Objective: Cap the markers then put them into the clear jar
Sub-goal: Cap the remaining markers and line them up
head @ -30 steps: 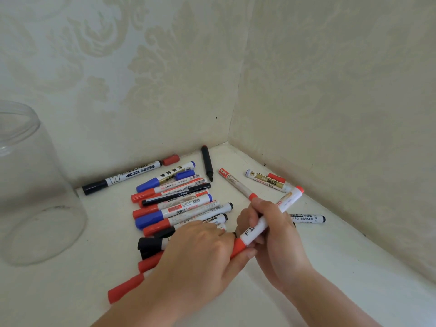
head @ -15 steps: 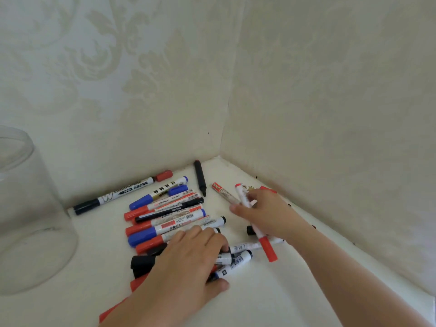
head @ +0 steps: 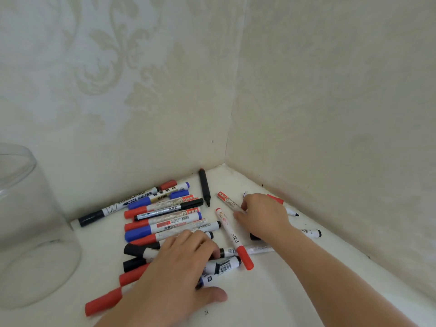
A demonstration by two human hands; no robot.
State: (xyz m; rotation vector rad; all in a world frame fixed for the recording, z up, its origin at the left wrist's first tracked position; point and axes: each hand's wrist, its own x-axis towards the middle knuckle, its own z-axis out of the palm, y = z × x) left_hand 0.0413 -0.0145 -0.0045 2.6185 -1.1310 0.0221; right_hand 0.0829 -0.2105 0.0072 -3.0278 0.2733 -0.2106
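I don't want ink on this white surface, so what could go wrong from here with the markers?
The marker near the wall shows a bare black tip resting on the white surface; it might leave a mark if nudged. The right hand reaches over it and could bump it. The left hand presses on the loose pile, so the red-capped marker lying across others could roll.

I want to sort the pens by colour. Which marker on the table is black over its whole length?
The slim all-black marker near the wall corner, lying alone and pointing toward the corner. The other markers have white labelled barrels with coloured caps.
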